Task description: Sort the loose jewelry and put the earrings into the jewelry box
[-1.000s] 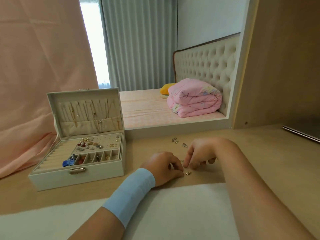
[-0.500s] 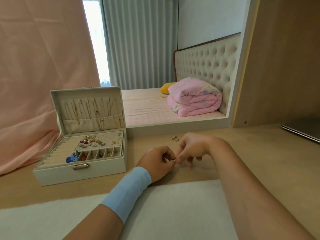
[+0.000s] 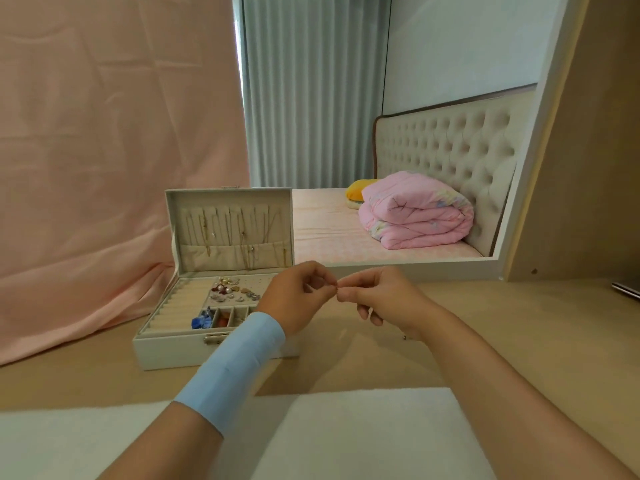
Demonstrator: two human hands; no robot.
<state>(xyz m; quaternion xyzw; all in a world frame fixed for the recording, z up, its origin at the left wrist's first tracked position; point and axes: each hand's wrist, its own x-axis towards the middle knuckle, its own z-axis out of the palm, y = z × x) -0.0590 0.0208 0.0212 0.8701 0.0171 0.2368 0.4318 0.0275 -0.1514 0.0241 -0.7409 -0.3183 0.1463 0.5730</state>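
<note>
A white jewelry box stands open on the wooden desk, left of centre, with its lid upright. Necklaces hang inside the lid and several earrings sit on its perforated pad. My left hand, with a blue band on the wrist, and my right hand are raised above the desk just right of the box. Their fingertips meet and pinch a tiny earring between them. Another small piece lies on the desk under my right wrist. The other loose earrings are hidden behind my hands.
A white mat covers the near desk edge. A pink cloth hangs behind the box. A bed with a folded pink quilt lies beyond the desk. A wooden panel rises at right, with a grey flat object at its base.
Both hands lifted off the desk with a small earring and moved left toward the box. The view shifted, so the box now sits nearer the centre.
</note>
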